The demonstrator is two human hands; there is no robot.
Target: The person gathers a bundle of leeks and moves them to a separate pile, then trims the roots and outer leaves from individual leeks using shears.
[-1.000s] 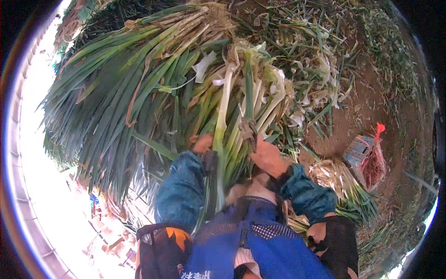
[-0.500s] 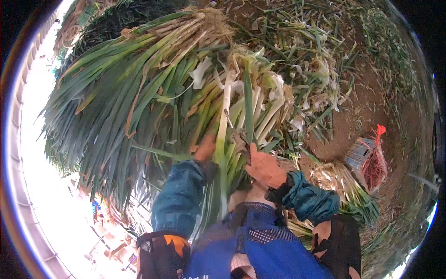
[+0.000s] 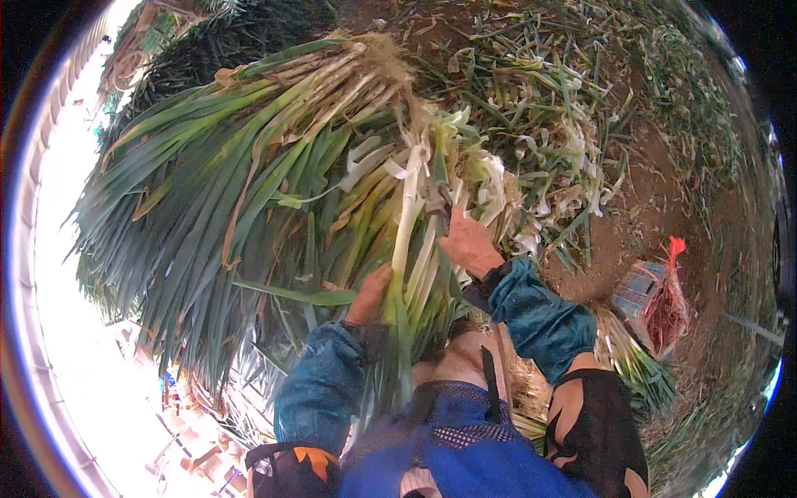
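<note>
A single leek (image 3: 404,224) with a white stem stands out in front of me, its roots pointing away. My left hand (image 3: 371,292) is closed around its green part, low on the stalk. My right hand (image 3: 471,242) is closed on a small metal tool (image 3: 439,199), which looks like a knife; its blade lies close beside the upper white stem. Underneath and to the right are more peeled leeks (image 3: 495,187) with white stems. A big heap of untrimmed leeks (image 3: 216,183), roots on, spreads to the left.
Stripped leaves and peelings (image 3: 548,116) litter the brown soil (image 3: 656,183) at the upper right. A clear bag of red ties (image 3: 667,311) lies at right, near a bundle of leeks (image 3: 635,357). Blue mesh cloth (image 3: 473,432) covers my lap.
My right hand has moved up and away from me with the tool, toward the root end of the leek. My left hand still grips the stalk. The view has shifted slightly.
</note>
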